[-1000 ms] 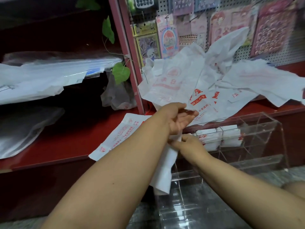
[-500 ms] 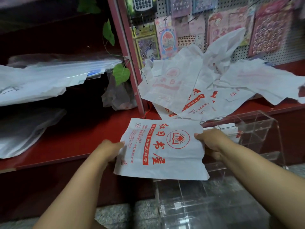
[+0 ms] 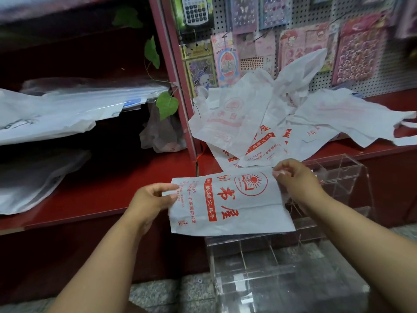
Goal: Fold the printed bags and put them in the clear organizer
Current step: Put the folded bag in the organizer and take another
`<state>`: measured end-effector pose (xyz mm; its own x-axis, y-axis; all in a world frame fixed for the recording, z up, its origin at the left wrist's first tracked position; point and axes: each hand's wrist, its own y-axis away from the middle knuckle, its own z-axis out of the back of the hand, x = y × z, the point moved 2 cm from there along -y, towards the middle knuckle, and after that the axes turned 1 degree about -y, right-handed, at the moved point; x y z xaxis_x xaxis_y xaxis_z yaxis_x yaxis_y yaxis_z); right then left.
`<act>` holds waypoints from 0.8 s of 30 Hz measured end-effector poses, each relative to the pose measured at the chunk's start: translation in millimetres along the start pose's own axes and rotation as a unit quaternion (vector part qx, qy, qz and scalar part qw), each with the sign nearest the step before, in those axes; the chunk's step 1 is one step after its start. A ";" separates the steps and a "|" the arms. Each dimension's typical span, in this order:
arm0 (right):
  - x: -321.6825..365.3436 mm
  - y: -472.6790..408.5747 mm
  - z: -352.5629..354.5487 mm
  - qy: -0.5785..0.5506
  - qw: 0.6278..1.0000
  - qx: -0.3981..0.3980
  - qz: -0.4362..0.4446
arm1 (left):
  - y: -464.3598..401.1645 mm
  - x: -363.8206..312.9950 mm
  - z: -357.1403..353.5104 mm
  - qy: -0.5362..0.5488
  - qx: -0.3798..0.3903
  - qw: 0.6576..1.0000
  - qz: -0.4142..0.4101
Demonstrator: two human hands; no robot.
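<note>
The printed bag (image 3: pixel 228 203) sits higher than half a second ago, held flat above the clear organizer (image 3: pixel 338 177). The left hand (image 3: pixel 151 199) fingers pinch its left edge; the right hand (image 3: pixel 295 177) now pinches the top right corner.

White plastic bag with red print (image 3: pixel 228 204), spread flat above clear acrylic compartmented organizer (image 3: pixel 338 177), loose heap of matching bags (image 3: pixel 259 123) on far red shelf

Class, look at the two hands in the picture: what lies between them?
In the head view, the printed bag spans the gap, gripped by the left hand and pinched by the right hand.
</note>
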<state>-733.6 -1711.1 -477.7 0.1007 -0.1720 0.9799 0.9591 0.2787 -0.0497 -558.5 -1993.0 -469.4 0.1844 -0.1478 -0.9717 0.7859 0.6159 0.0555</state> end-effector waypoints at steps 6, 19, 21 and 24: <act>15.4 2.9 6.1 -0.009 0.996 0.067 0.062 | 4.8 -14.2 7.1 0.003 -0.050 0.997 -0.059; 40.7 -0.5 11.9 0.050 0.972 -0.057 0.223 | 18.1 -46.5 12.7 -0.079 -0.154 0.959 -0.227; 41.6 0.6 8.2 0.007 0.978 -0.056 0.200 | 19.2 -46.2 6.0 -0.018 -0.135 0.968 -0.212; 41.0 5.2 0.1 0.043 0.974 -0.101 0.197 | 19.5 -42.3 -2.8 -0.043 -0.183 0.958 -0.219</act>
<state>-724.5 -1716.7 -437.8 0.4850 -0.1692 0.8580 0.8731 0.1490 -0.4642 -552.6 -1972.6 -427.9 -0.0549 -0.5078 -0.8597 0.5433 0.7072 -0.4524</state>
